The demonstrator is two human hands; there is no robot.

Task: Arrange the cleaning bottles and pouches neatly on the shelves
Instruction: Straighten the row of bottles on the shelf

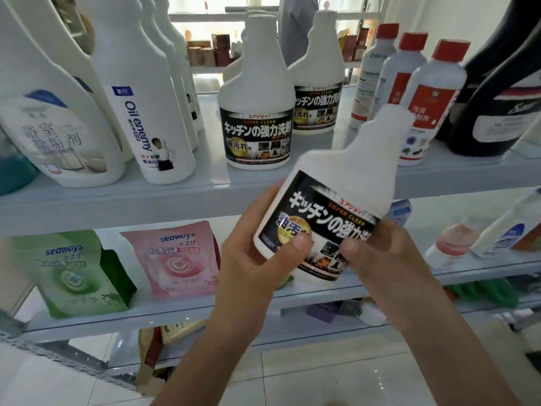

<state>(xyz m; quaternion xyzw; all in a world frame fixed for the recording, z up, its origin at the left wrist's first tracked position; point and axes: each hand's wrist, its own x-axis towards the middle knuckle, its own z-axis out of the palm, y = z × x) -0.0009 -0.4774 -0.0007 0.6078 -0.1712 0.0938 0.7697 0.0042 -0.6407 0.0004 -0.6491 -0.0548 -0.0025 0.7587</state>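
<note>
Both hands hold a white black-labelled kitchen cleaner bottle [330,194], tilted with its neck up to the right, in front of the upper shelf [205,197]. My left hand [257,253] grips its lower left side, thumb on the label. My right hand [383,259] grips its base from the right. Two matching bottles stand on the upper shelf, one in front [256,112] and one behind [317,83]. A green pouch [70,271] and a pink pouch [175,259] stand on the lower shelf [175,312].
White bottles, one marked Oil enemy [146,112], fill the upper shelf's left. Red-capped bottles [427,98] and dark jugs [497,92] stand at its right. Bottles lie on the lower shelf at right [456,241]. Bags sit below near the tiled floor [158,356].
</note>
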